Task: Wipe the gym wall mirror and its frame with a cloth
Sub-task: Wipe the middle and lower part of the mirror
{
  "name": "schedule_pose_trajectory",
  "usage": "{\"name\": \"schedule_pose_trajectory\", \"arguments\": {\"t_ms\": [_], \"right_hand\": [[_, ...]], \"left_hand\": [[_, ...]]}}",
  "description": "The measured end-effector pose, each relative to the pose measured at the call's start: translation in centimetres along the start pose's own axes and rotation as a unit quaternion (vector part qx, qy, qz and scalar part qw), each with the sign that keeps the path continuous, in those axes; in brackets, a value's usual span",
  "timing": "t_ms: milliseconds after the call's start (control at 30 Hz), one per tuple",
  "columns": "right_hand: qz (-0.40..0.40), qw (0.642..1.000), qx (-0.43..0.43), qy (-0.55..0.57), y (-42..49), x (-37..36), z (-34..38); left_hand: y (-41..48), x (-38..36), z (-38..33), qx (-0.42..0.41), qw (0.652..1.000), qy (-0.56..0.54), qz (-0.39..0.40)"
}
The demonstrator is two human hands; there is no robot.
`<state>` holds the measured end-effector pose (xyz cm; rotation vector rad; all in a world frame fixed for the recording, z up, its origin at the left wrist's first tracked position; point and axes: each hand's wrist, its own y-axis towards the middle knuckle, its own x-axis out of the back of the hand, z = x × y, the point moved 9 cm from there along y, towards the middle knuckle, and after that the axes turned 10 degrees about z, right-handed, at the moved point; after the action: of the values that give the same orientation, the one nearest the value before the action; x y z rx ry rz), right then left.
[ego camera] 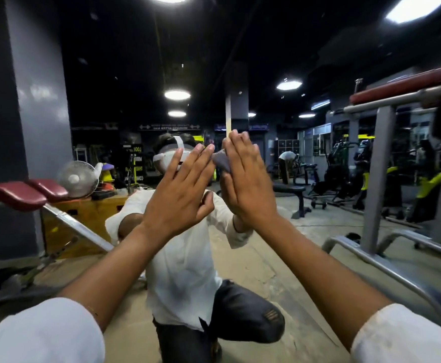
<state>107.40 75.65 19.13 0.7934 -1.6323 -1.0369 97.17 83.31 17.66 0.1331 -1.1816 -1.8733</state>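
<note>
The mirror [266, 244] is smooth, glossy glass; the grey cloth [220, 161] looks soft, matt fabric.

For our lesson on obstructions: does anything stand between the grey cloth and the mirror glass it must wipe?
Nothing visible does. The crumpled grey cloth sits under the flat right hand, seemingly against the gym wall mirror; the left hand lies flat beside it, not between.

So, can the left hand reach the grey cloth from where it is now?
Probably yes. The left hand lies open and flat right beside the cloth, which peeks out from under the flat right hand. Nothing stands between them.
</note>
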Motion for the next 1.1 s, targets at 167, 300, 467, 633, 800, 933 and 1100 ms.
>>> {"name": "schedule_pose_trajectory", "arguments": {"t_ms": [167, 300, 467, 633, 800, 933, 1100], "right_hand": [[-0.057, 0.991, -0.123, 0.022, -0.9, 3.1, -8.2], [-0.129, 0.947, -0.285, 0.072, -5.3, 3.4, -12.7], [0.006, 1.000, 0.010, 0.014, -10.1, -2.0, -2.9], [0.004, 0.999, -0.004, 0.047, -14.8, -2.4, -5.7], [0.077, 0.986, 0.149, 0.023, -24.3, -7.7, -2.9], [0.078, 0.974, 0.213, -0.029, -29.8, -10.8, -2.7], [0.098, 0.967, 0.234, 0.026, -32.8, -13.1, -2.2]], "left_hand": [[0.1, -0.5, 0.0, -0.007, 1.000, 0.001, 0.000], [0.2, -0.7, 0.2, -0.005, 1.000, 0.007, -0.009], [-2.7, -2.2, -4.2, -0.037, 0.999, 0.005, 0.003], [-7.7, -5.2, -9.8, 0.021, 0.998, -0.009, 0.051], [-10.9, -7.3, -14.3, -0.114, 0.990, 0.041, 0.068], [-10.7, -7.3, -14.3, -0.104, 0.990, 0.048, 0.086], [-10.6, -7.3, -14.3, -0.097, 0.989, 0.057, 0.095]]}}
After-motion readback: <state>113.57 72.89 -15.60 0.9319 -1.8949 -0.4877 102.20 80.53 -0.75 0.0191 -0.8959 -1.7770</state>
